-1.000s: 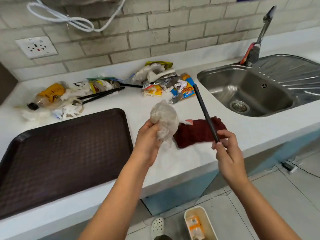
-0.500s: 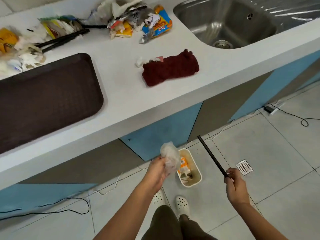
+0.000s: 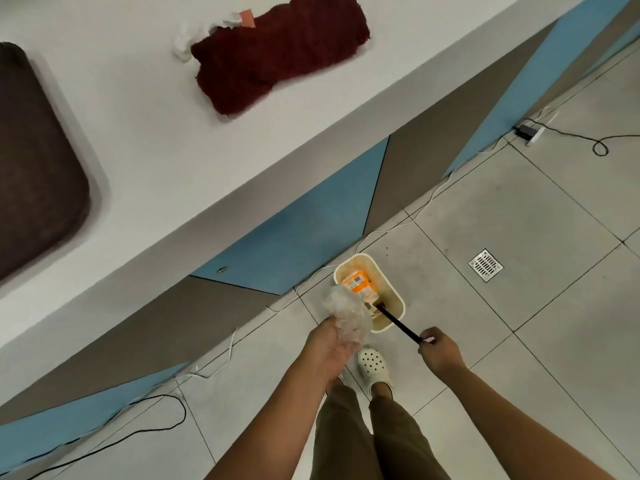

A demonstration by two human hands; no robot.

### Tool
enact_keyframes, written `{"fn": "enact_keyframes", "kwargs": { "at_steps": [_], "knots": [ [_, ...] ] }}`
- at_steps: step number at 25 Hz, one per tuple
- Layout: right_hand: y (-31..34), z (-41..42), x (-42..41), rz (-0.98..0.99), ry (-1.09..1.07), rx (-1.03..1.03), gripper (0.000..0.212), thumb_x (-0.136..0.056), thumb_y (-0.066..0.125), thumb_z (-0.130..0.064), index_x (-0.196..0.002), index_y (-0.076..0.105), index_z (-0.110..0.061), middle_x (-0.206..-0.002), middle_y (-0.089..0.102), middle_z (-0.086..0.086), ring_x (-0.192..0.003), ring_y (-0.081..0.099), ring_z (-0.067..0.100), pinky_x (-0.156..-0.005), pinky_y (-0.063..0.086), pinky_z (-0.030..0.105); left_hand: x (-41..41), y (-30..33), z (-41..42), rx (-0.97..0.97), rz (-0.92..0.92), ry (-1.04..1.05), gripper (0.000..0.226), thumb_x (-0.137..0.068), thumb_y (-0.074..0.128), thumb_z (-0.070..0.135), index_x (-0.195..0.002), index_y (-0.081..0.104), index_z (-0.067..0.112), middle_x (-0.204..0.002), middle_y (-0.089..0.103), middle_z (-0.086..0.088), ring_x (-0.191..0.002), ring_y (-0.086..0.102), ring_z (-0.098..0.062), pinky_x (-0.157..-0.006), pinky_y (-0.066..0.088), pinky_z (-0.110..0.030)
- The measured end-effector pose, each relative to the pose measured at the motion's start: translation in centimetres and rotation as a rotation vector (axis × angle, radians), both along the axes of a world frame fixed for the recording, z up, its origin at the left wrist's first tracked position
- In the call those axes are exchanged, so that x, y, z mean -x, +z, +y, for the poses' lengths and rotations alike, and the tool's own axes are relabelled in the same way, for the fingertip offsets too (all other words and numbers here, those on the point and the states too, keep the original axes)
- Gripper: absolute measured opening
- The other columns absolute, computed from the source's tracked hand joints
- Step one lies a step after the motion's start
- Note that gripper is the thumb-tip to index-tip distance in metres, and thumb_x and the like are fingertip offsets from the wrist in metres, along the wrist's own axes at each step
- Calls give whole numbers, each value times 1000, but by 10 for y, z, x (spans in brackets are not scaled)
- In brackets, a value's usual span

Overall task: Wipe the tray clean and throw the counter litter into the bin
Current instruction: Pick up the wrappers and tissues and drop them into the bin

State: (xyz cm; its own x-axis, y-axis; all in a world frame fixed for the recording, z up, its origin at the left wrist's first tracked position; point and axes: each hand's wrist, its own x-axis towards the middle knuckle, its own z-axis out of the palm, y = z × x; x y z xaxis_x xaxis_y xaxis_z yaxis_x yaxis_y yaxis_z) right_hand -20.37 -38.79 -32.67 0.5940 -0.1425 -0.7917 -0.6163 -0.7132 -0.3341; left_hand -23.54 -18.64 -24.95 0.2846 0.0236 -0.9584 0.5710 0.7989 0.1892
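Your left hand [image 3: 330,348] has its grip clamped on a crumpled plastic wad [image 3: 346,315] just beside the bin [image 3: 394,292] on the floor. Your right hand [image 3: 438,349] pinches a black stick [image 3: 398,322], tip inside the bin. Tray [image 3: 38,168] and red cloth [image 3: 277,53] sit on the tabletop [image 3: 166,140] above the bin.

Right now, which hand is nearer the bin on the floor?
Left. The left hand, gripping a crumpled plastic bag, sits beside the bin. The right hand is farther back, pinching a black stick that reaches into it.
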Motion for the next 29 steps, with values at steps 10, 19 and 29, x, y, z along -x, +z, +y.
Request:
{"fn": "enact_keyframes", "kwargs": {
  "at_steps": [10,19,29],
  "knots": [
    [-131,32,-37,69,-84,-2,22,-87,49,-8,-107,59,-9,-93,61,14,-68,55,22,-53,40,22,-56,-156,0,112,-12,-33,16,-95,44,3,-101,58,-1,-76,67,-15,-57,65,-19,-48,55,-24],
    [-206,37,-55,-28,-163,-82,46,-92,52,-22,-137,42,-15,-129,55,12,-116,52,31,-83,38,24,-96,-284,-8,-11,147,-497,28,-99,37,10,-126,46,10,-111,50,-6,-121,45,-27,-107,34,-48],
    [-30,56,-46,-223,-12,-248,29,-88,51,-3,-116,58,-10,-104,58,6,-77,55,20,-53,40,6,-78,-86,20,-346,-79,-657,19,-94,45,17,-108,56,23,-104,58,2,-82,56,-12,-68,42,-27]
  ]
}}
